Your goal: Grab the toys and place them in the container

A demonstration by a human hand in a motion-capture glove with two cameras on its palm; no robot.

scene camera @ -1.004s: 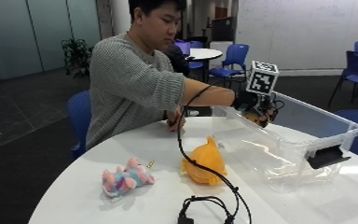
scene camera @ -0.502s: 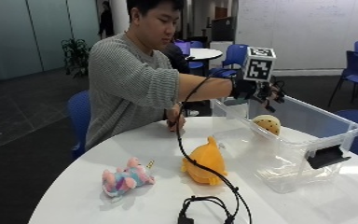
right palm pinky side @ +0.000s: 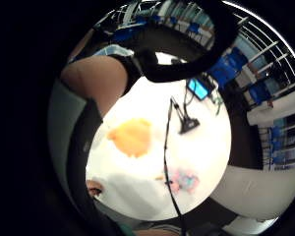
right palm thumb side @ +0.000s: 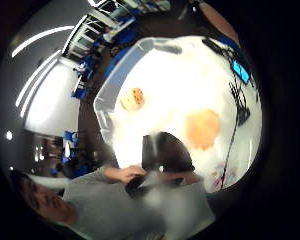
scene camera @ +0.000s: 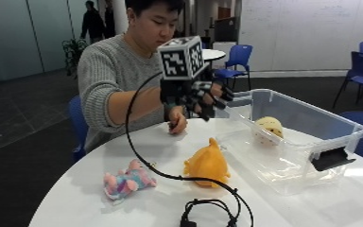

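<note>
Whereas 0.5 s ago the gloved right hand [scene camera: 197,97] hung above the container [scene camera: 307,142], it now sits back over the tabletop [scene camera: 131,151] beside it, grip open, fingers relaxed, holding nothing. Yellow toy [scene camera: 268,127] lies inside; orange toy [scene camera: 208,163] and pink plush [scene camera: 128,181] unmoved on tabletop. No legible labels

An office meeting area: whiteboard [scene camera: 307,33], blue chairs [scene camera: 235,59], round tables [scene camera: 210,54].

A round white worktop [scene camera: 93,198] carries the things. Blue chairs [scene camera: 235,59] stand behind it beside a whiteboard wall [scene camera: 295,33], and a potted plant [scene camera: 73,49] stands by the glass.
</note>
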